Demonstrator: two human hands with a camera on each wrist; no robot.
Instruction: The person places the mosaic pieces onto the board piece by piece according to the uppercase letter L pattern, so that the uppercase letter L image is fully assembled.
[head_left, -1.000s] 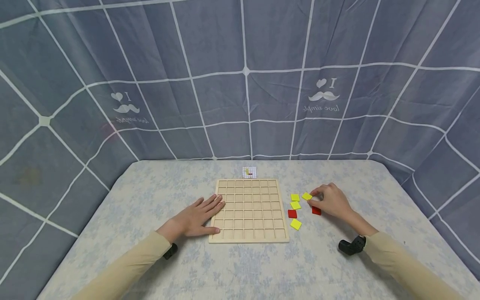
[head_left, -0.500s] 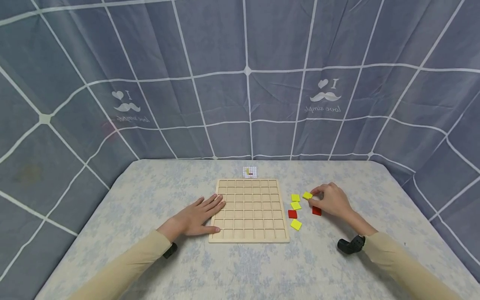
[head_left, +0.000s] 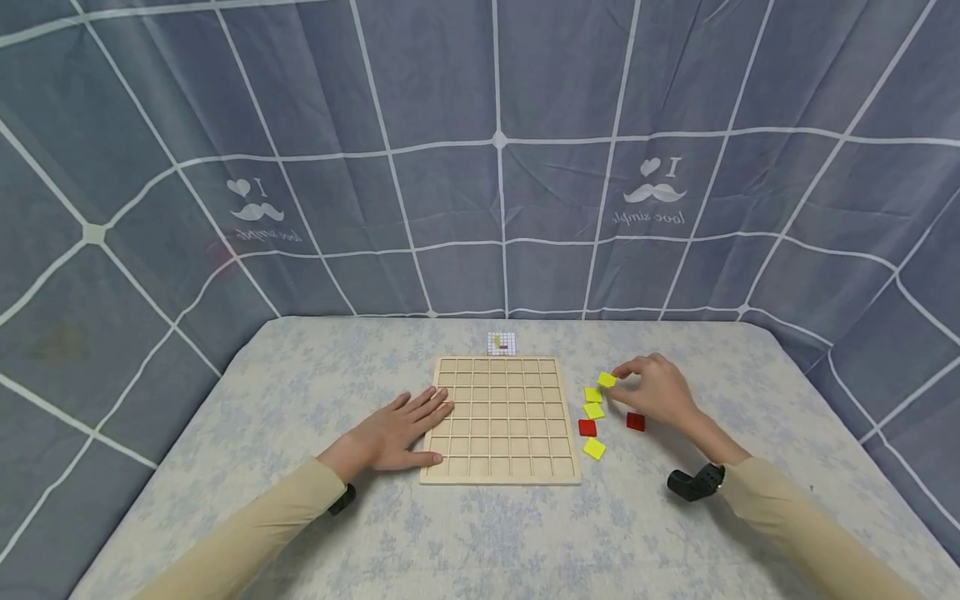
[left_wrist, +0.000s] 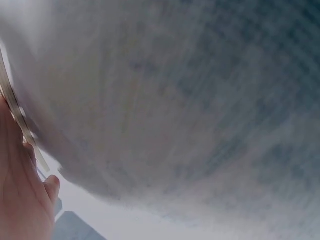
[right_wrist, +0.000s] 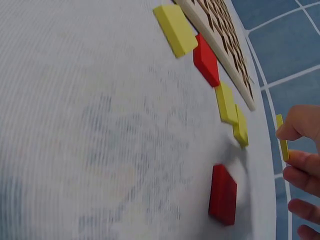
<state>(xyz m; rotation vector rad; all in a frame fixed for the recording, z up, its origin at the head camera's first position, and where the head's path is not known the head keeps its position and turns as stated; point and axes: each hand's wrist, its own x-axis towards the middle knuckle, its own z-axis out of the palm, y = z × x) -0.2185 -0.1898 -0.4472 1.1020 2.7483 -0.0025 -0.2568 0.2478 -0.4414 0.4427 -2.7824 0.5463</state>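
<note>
A wooden grid board (head_left: pixel 501 475) lies flat on the table, its cells bare. My left hand (head_left: pixel 393 433) rests on the board's left edge with fingers spread; in the left wrist view the hand (left_wrist: pixel 22 195) shows only at the left border. My right hand (head_left: pixel 656 390) pinches a yellow square tile (head_left: pixel 607 380) between thumb and fingertips, and in the right wrist view this tile (right_wrist: pixel 283 140) is held up off the table. Between board and right hand lie yellow tiles (head_left: pixel 594 448) and a red tile (head_left: pixel 587 427) in a rough column. Another red tile (head_left: pixel 635 422) lies below the right hand.
A small card (head_left: pixel 502 343) printed with a grid and a few coloured cells lies behind the board. The table has a pale floral cloth (head_left: pixel 480 542). A blue curtain (head_left: pixel 450 200) with white lines hangs along the back and sides.
My right hand has lifted the yellow tile and moved it slightly left and away from me, uncovering more of the red tile below. The left hand stays on the board.
</note>
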